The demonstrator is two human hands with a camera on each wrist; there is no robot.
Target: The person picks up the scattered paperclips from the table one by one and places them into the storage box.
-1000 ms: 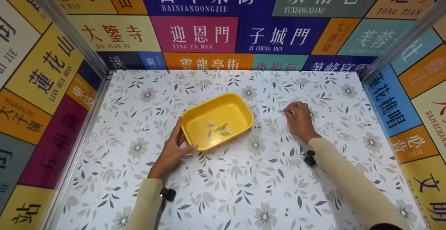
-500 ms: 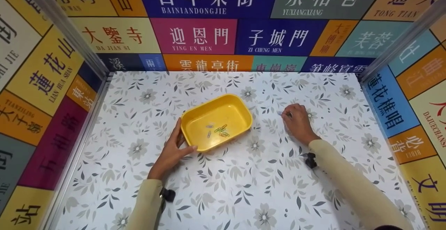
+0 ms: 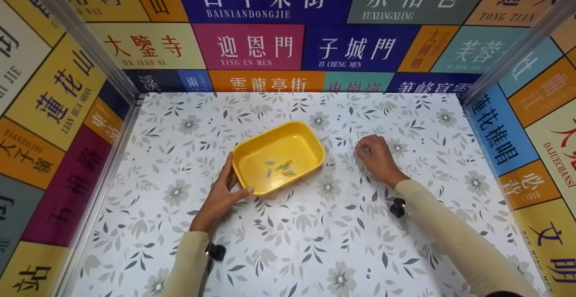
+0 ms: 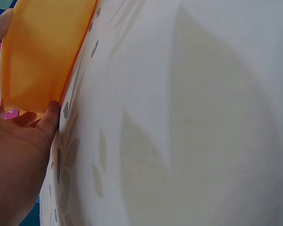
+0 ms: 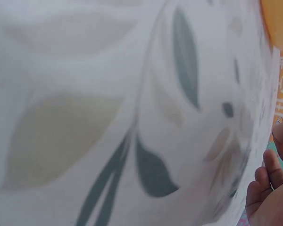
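A yellow plastic tray point(image 3: 306, 153) sits on the patterned tabletop, with several small paper clips point(image 3: 284, 166) lying on its bottom, some green and yellow, others pale. At its left end my left hand point(image 3: 221, 198) grips the corner, thumb at the near rim and fingers along the end wall. In the left wrist view the fingers of that hand point(image 4: 19, 155) lie against the orange-looking tray wall point(image 4: 47, 56). To the right of the tray, my right hand point(image 3: 377, 158) pinches a pale bluish paper clip point(image 3: 352, 148) between thumb and forefinger, close over the tabletop.
White cloth with grey leaves and flowers covers the table point(image 3: 288, 252). Colourful panels with large characters point(image 3: 256, 45) stand along the back and both sides. Metal posts point(image 3: 508, 49) mark the back corners.
My right hand has shifted a little left toward the tray with the paper clip, which now shows more clearly beyond the fingertips. The left hand and tray stay in place.
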